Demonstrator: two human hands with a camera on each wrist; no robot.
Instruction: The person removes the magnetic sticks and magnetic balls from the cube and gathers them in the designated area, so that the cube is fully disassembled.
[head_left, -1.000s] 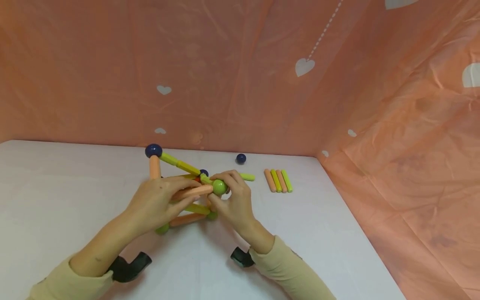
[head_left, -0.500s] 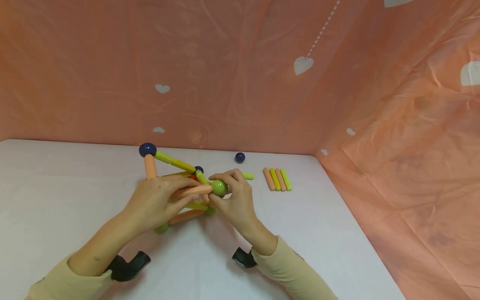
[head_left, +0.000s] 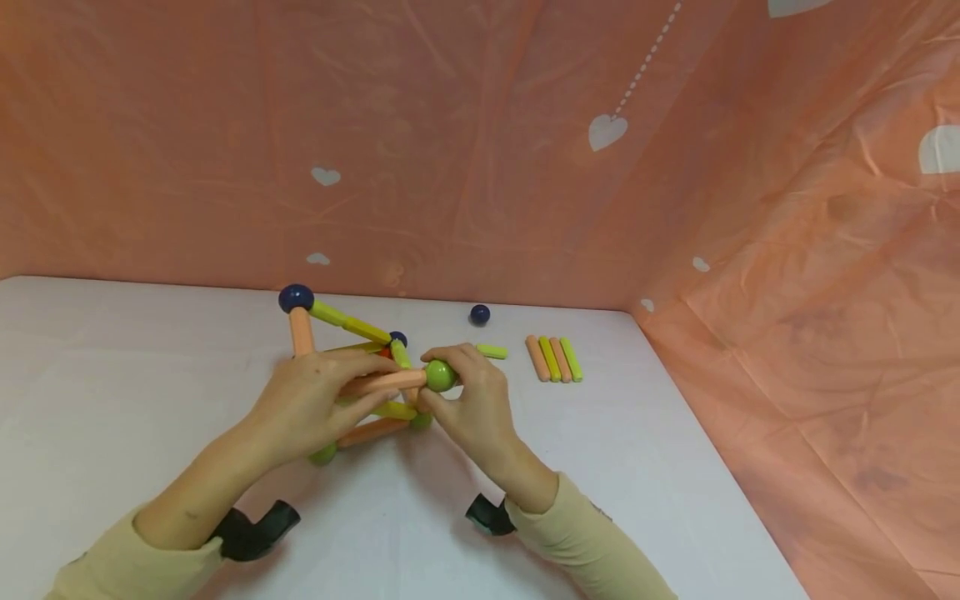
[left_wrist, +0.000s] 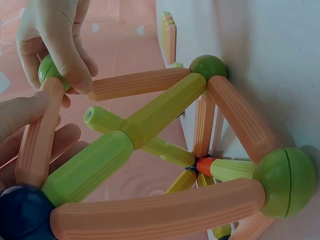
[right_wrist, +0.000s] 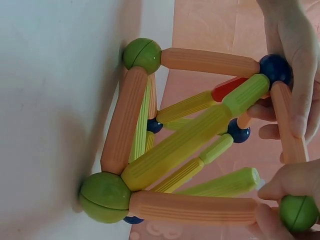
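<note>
Head view: gripping a peach rod (head_left: 393,381) with the left hand (head_left: 318,400), pinching the green ball (head_left: 440,376) at its end with the right hand (head_left: 480,408)! Both held just above a frame of rods and balls (head_left: 373,432) on the desk (head_left: 637,500), left of a row of four rods (head_left: 551,360) near the far right corner. Over to the left wrist view: joined at the rod's other end to a blue ball (left_wrist: 24,212). And the right wrist view: clamped on that green ball by thumb and finger, with a lime rod (right_wrist: 220,183) behind, free end toward the thumb!

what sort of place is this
Perhaps an indoor play or filming corner, though the room beyond is hidden: a white surface, an orange heart-print sheet hanging behind it, and a rod-and-ball toy frame.
</note>
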